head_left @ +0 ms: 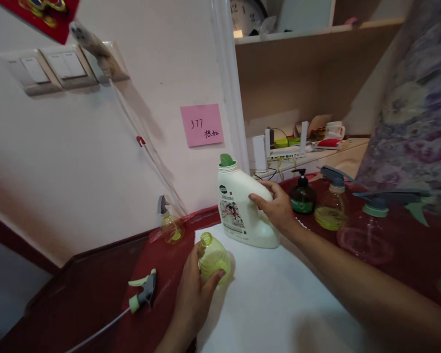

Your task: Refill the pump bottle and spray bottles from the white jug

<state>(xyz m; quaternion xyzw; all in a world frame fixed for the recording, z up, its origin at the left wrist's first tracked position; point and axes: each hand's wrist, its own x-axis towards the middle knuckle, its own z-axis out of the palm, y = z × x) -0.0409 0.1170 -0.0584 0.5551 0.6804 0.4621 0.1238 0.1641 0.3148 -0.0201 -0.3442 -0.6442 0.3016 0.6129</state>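
Note:
My right hand (277, 206) grips the handle of a white detergent jug (238, 208) with an open green spout, standing on a white sheet (279, 299). My left hand (194, 294) is wrapped round a small open-necked yellow-green bottle (213, 257) at the sheet's left edge. A detached spray trigger head with a long white tube (143, 294) lies on the red tabletop (161, 274) just left of that hand.
A small yellow spray bottle (170, 223) stands by the wall. A dark pump bottle (302, 195), a yellow spray bottle (332, 206) and a pink spray bottle (371, 230) stand right of the jug. Behind is a cluttered shelf (308, 147); a pink note (201, 124) is on the wall.

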